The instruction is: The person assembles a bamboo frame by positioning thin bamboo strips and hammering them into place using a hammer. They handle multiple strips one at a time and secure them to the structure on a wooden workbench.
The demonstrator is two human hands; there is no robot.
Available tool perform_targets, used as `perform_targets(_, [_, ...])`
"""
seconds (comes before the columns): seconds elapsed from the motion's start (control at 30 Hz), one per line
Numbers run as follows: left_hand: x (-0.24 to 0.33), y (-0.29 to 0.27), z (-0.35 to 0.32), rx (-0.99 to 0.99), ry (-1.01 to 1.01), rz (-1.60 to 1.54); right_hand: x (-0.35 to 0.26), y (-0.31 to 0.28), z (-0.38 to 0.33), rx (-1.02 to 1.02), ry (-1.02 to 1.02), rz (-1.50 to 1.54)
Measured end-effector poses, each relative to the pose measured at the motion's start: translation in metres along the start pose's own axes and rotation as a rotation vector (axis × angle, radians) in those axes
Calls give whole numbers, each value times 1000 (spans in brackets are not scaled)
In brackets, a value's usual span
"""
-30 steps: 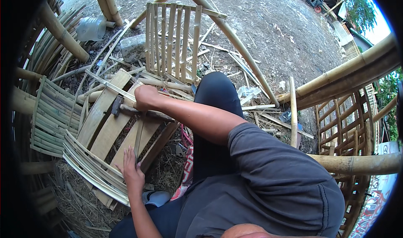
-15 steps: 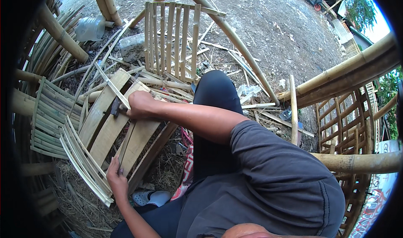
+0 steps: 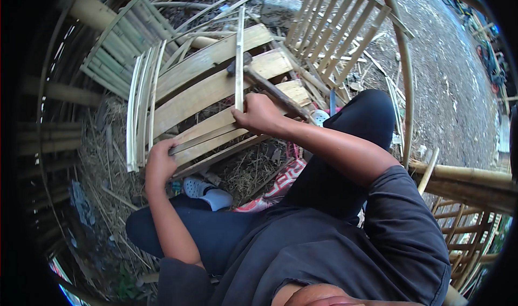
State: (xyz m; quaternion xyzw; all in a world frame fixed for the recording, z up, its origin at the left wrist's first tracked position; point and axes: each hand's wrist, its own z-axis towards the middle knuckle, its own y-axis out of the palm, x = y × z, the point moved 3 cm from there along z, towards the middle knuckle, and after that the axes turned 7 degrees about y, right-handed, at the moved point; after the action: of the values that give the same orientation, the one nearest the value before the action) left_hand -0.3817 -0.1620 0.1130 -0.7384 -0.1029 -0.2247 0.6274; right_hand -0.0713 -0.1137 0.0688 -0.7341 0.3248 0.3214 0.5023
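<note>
My right hand point(image 3: 260, 114) is closed on the near end of a pale bamboo strip point(image 3: 239, 52), which points away across a low slatted bench of wide wooden planks point(image 3: 208, 93). My left hand point(image 3: 161, 164) is at the bench's left end, thumb and fingers closed at the end of a thin dark strip point(image 3: 205, 139). That strip runs along a plank to just below my right hand. Beyond my right hand a hammer point(image 3: 270, 85) lies across the planks, its dark head toward the left and its wooden handle reaching past my wrist.
Several thin pale strips point(image 3: 144, 104) lean at the bench's left end, near a green bamboo slat panel point(image 3: 121, 44). An upright slatted frame point(image 3: 337, 31) and a bamboo pole point(image 3: 400, 69) stand beyond my knee. A grey clog point(image 3: 208, 193) and patterned cloth point(image 3: 275, 187) are below the bench.
The view has turned, so the bench appears farther right and rotated. My right hand has drawn back from the hammer's head, still holding the pale strip; the hammer's handle now shows.
</note>
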Motion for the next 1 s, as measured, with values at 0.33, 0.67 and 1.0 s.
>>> perform_targets(0.33, [75,60,9,-7,328,-82,8,-12,11,-321,206,144])
perform_targets(0.67, [74,49,15,39,308,-186,7,-24,18,-395,411,294])
perform_targets(1.0, [78,42,14,105,343,-220,12,-24,21,-385,344,200])
